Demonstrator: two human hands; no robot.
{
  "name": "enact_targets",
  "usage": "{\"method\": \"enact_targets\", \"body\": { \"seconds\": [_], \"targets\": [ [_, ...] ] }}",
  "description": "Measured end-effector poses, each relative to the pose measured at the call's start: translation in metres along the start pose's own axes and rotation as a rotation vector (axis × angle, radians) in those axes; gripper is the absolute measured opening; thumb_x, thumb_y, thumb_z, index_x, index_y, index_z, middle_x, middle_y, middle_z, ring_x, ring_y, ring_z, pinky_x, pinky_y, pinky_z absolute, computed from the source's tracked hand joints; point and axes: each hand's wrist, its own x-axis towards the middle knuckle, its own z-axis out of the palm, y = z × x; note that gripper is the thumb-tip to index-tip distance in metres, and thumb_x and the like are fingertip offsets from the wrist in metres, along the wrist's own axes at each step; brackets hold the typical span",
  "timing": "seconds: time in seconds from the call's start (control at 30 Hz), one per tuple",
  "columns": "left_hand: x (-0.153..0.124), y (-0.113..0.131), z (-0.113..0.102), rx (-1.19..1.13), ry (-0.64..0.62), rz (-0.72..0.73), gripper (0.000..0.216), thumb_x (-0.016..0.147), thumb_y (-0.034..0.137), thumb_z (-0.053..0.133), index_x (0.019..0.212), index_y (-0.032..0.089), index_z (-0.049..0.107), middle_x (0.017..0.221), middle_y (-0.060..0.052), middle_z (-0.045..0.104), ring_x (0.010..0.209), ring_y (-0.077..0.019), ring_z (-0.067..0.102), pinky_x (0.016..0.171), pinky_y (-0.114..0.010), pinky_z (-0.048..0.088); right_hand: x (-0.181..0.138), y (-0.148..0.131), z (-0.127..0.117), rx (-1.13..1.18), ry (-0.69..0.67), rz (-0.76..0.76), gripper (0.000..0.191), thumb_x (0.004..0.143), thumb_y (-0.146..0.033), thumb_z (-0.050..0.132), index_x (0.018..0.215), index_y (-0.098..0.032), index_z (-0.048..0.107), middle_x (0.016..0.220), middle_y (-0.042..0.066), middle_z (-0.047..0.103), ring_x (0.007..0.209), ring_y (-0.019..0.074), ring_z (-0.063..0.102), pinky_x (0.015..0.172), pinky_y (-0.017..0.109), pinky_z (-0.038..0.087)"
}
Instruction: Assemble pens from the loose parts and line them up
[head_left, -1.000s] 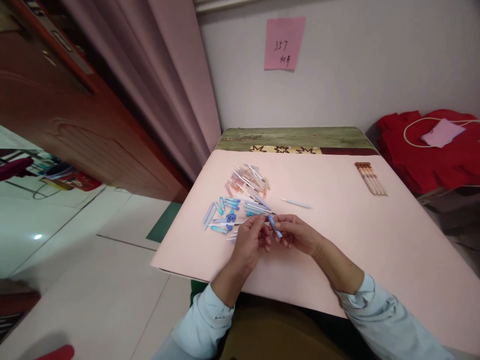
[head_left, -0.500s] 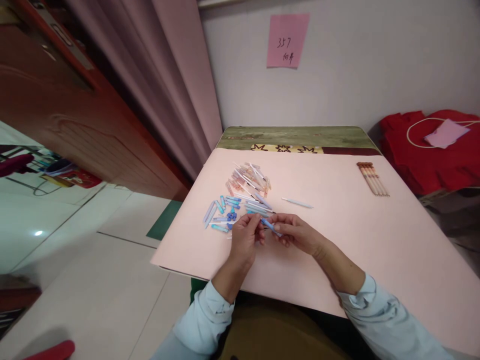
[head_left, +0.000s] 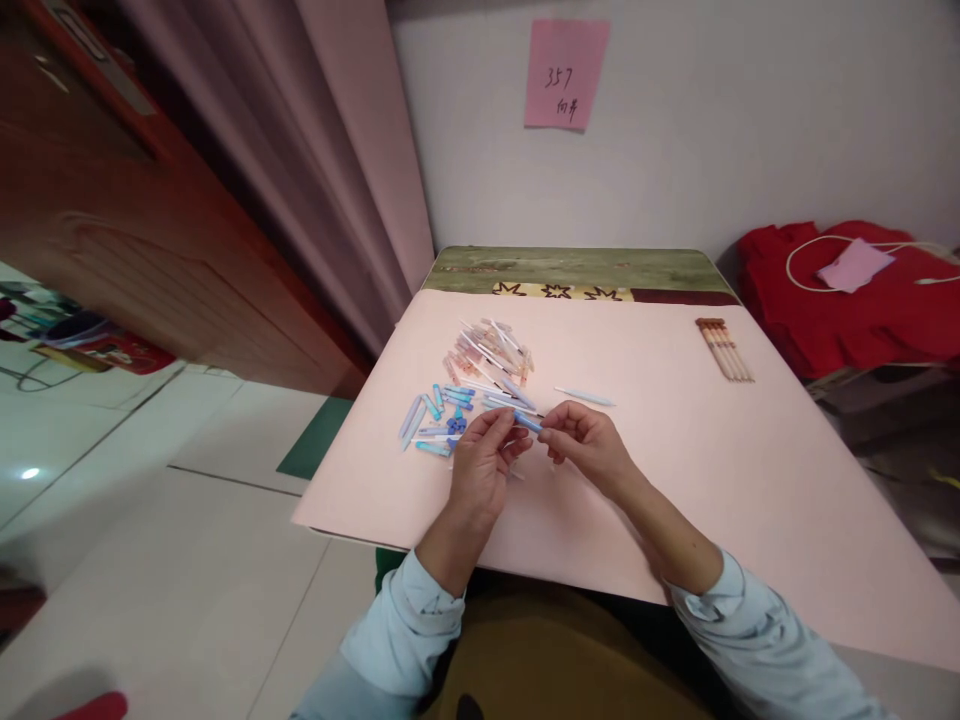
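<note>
My left hand [head_left: 480, 465] and my right hand [head_left: 586, 444] meet over the pink sheet [head_left: 675, 470], both pinching one small blue pen part [head_left: 527, 422] between their fingertips. Just beyond the hands lies a heap of loose pen parts [head_left: 469, 395]: blue caps and barrels nearer me, pinkish and white pieces farther back. A single pale blue pen [head_left: 585, 397] lies apart, right of the heap.
A row of brown-capped pens [head_left: 723, 349] lies at the far right of the sheet. A green table edge [head_left: 577, 268] shows behind it. Red cloth with a white cord [head_left: 847, 290] sits at right. A pink note [head_left: 564, 73] hangs on the wall.
The blue part has turned from slanting to nearly level between my fingertips, and my hands have drawn closer around it. The view shifted slightly.
</note>
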Motion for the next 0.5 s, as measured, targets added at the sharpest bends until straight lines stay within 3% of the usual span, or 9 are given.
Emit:
{"method": "enact_targets", "body": {
  "seconds": [0.2, 0.37, 0.5],
  "targets": [
    [0.005, 0.019, -0.007, -0.145, 0.057, -0.049, 0.004, 0.081, 0.008, 0.067, 0.08, 0.012, 0.066, 0.076, -0.004, 0.073, 0.069, -0.0134, 0.071, 0.066, -0.024, 0.059, -0.012, 0.003, -0.003, -0.181, 0.032, -0.059, 0.03, 0.082, -0.045, 0.069, 0.098, -0.02, 0.069, 0.076, 0.002, 0.07, 0.06, 0.0138, 0.063, 0.057, 0.027, 0.052],
    [0.021, 0.046, -0.025, -0.305, 0.216, -0.04, 0.015, 0.089, 0.004, 0.057, 0.081, 0.012, 0.066, 0.072, -0.002, 0.072, 0.064, -0.0092, 0.069, 0.066, -0.02, 0.059, -0.033, 0.018, -0.01, -0.896, 0.083, -0.138, 0.011, 0.085, -0.028, 0.063, 0.082, -0.022, 0.072, 0.072, 0.001, 0.069, 0.063, 0.0163, 0.062, 0.061, 0.028, 0.047],
    [0.026, 0.059, -0.039, -0.353, 0.26, -0.043, 0.016, 0.091, 0.005, 0.055, 0.081, 0.011, 0.066, 0.07, -0.002, 0.072, 0.061, -0.0093, 0.069, 0.065, -0.02, 0.059, -0.05, 0.034, -0.005, -1.136, 0.094, -0.233, 0.02, 0.093, -0.025, 0.053, 0.092, -0.023, 0.073, 0.088, 0.004, 0.071, 0.074, 0.0169, 0.066, 0.067, 0.027, 0.048]
  ]
}}
